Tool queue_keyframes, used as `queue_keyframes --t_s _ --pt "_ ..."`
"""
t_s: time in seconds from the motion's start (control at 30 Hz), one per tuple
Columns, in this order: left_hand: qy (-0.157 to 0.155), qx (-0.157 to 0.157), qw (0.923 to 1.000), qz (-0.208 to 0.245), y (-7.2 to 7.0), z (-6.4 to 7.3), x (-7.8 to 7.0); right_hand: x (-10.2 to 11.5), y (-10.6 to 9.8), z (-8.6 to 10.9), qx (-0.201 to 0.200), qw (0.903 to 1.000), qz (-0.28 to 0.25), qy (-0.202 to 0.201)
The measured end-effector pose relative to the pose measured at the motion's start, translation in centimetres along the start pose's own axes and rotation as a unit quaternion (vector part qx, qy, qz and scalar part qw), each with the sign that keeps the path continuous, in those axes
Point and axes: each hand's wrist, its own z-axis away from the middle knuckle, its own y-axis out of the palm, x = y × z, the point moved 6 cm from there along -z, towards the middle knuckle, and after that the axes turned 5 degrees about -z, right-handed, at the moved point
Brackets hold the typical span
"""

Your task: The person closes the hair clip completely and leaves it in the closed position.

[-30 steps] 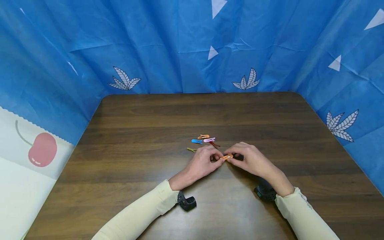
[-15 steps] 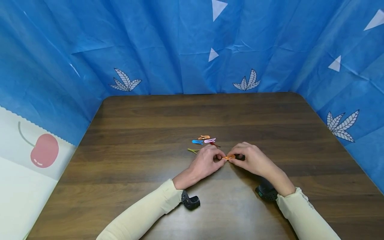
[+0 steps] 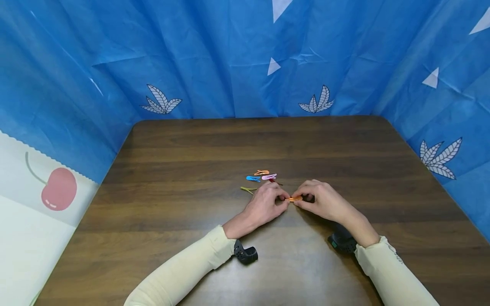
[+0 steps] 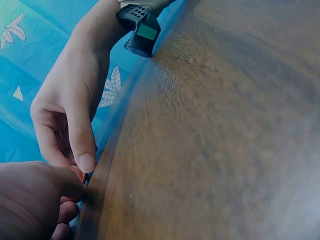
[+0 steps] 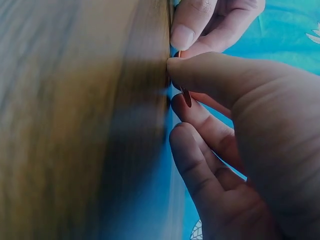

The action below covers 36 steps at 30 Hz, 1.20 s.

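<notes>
An orange snap hair clip (image 3: 294, 199) is stretched between my two hands, low over the table. My left hand (image 3: 265, 203) pinches its narrow end between thumb and forefinger. At the rounded end, the thumb and forefinger of my right hand (image 3: 325, 202) grip it. The right wrist view shows the clip's rounded tip (image 5: 187, 98) poking out past the right thumb, edge-on. In the left wrist view the fingers cover most of the clip, leaving an orange sliver (image 4: 83, 177).
Beyond the left hand lie another orange clip (image 3: 262, 172), a blue clip (image 3: 253, 179), a pink clip (image 3: 269, 177) and a yellow clip (image 3: 249, 189). A dark red clip (image 3: 272, 180) is partly hidden behind that hand. Blue curtains (image 3: 206, 63) surround the wooden table (image 3: 183, 144).
Both hands have shifted slightly right with the orange hair clip between them. The clip looks flatter than a second ago, and the left hand covers more of the dark red clip.
</notes>
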Motion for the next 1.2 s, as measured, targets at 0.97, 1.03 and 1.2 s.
queue_keyframes --t_s 0.97,1.03,1.2 --pt "0.000 0.003 0.9998 0.018 -0.28 0.00 0.26 0.10 -0.04 -0.03 0.008 0.9999 -0.015 0.003" --pt "-0.004 -0.002 0.9997 0.025 -0.29 0.06 0.33 0.20 0.02 0.00 0.007 0.9999 -0.013 0.000" --pt "-0.010 -0.025 0.9982 0.053 -0.55 0.55 0.49 0.24 0.10 0.21 -0.003 0.9999 -0.007 -0.007"
